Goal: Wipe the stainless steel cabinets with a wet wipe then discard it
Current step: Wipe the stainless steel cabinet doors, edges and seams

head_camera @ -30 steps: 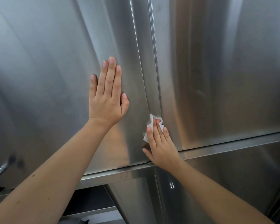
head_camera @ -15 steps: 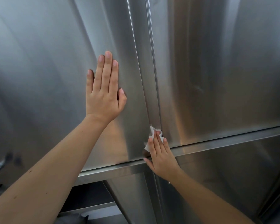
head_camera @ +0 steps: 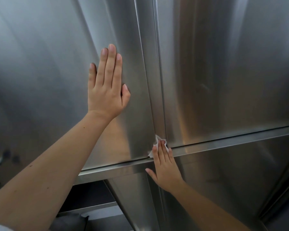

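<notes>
**Pressing the wet wipe (head_camera: 157, 141) at the foot of the centre strip (head_camera: 154, 80)**

Pinning the wet wipe against steel with the right hand (head_camera: 165, 167): fingers straight and together, thumb spread out to the side, no curl round the cloth, only flat pressure. Sits crumpled under the fingertips between the left door (head_camera: 40, 80) and the right door (head_camera: 223, 72), just where the centre strip meets the horizontal rail (head_camera: 223, 144); shows only as white scraps above and beside the fingers. Bracing the left door with the left hand (head_camera: 107, 90), palm flat, fingers straight and closed up, holding nothing.

Judging by looks: light, limp, damp, apt to bunch and roll under the fingers rather than slide as a sheet; likely to cling a little to smooth metal. Needs broad finger pressure over its middle, not a pinch at one corner, or else trails loose. Slick steel, so little drag to expect, though the strip's edges and the rail's lip could snag or tear thin wet fabric. For discarding, best gathered into the palm by curling the fingers over the whole wad.
</notes>
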`<action>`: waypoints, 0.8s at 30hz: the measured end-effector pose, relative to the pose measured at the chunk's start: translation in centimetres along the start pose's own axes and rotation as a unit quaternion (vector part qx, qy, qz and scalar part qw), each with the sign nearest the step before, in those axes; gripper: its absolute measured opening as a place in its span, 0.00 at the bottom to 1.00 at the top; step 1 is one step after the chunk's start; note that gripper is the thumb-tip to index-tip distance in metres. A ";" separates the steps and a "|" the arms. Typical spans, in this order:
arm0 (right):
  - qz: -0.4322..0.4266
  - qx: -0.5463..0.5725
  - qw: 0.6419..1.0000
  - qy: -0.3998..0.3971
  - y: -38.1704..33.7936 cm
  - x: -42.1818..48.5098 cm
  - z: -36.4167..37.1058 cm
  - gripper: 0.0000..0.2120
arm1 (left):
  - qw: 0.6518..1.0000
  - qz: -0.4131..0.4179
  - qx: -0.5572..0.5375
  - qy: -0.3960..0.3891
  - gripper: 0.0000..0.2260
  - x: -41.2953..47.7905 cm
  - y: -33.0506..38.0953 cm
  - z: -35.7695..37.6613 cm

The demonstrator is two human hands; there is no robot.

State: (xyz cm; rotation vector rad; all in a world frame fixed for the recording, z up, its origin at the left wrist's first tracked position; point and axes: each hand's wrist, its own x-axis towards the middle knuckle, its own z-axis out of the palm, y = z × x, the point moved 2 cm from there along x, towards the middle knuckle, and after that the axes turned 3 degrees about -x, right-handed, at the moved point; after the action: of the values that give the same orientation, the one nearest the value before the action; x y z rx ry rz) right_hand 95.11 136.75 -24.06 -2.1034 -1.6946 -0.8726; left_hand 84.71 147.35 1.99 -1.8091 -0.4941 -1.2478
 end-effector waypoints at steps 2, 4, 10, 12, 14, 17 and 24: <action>-0.015 0.002 1.000 0.025 0.4 1.1 -0.9 0.43 | 1.000 -0.001 -0.004 -0.003 0.26 0.0 0.0 0.0; -0.007 0.030 0.997 0.072 1.0 3.2 -2.6 0.42 | 1.000 -0.002 -0.004 -0.004 0.26 0.0 0.1 -0.1; -0.010 0.048 0.995 0.091 1.6 5.5 -3.8 0.40 | 1.000 -0.003 0.002 -0.008 0.26 0.1 0.0 -0.2; -0.023 0.048 0.997 0.053 1.3 2.9 -2.2 0.40 | 1.000 -0.003 0.004 -0.006 0.25 0.1 0.0 -0.2; -0.028 0.040 0.999 0.006 0.7 0.4 -0.6 0.41 | 1.000 -0.002 0.003 -0.004 0.25 0.0 0.0 -0.1; -0.012 0.034 0.999 -0.024 0.1 -0.9 0.3 0.40 | 1.000 0.000 0.006 -0.004 0.26 0.0 0.0 0.0; 0.004 0.051 0.999 0.012 0.5 1.7 -2.5 0.39 | 1.000 -0.001 -0.005 -0.009 0.26 -0.1 0.0 0.1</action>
State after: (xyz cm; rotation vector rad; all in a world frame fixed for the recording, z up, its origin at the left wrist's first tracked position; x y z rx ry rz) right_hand 95.11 136.42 -21.01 -2.0239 -1.6803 -0.7900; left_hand 84.72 147.41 1.85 -1.8301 -0.4992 -1.2393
